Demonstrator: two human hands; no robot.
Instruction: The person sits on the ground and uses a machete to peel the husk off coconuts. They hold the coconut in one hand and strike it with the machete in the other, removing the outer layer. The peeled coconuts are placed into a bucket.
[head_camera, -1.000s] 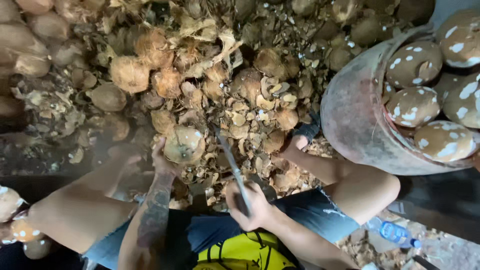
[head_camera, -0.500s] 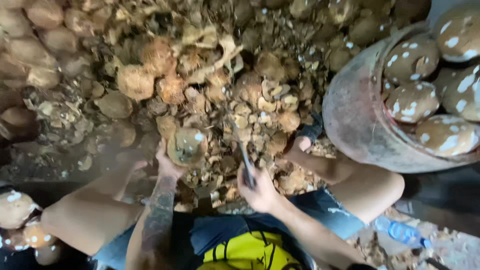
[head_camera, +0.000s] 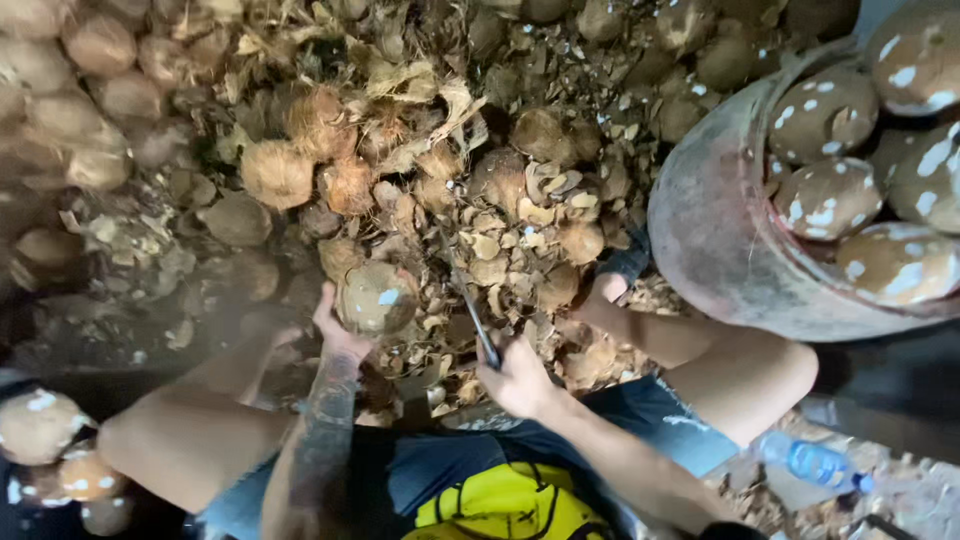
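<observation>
Here, the left hand (head_camera: 335, 330) grasps a brown coconut (head_camera: 375, 297), and the right hand (head_camera: 520, 378), just right of it, is clenched on a knife (head_camera: 472, 315) angled toward the far husk pile (head_camera: 480, 200).

Rough fibrous coconut (head_camera: 375, 297), dull metal blade (head_camera: 476, 318), worn matt basin (head_camera: 715, 230).

Single head-worn view, looking steeply down and slightly forward from above the seated person's lap, at close range. The knees and both forearms enter from 6 o'clock; the heap of husks (head_camera: 480, 200) fills the frame from 9 to 1 o'clock; the large tub (head_camera: 720, 240) sits at 2 to 3 o'clock, cut by the frame edge.
</observation>
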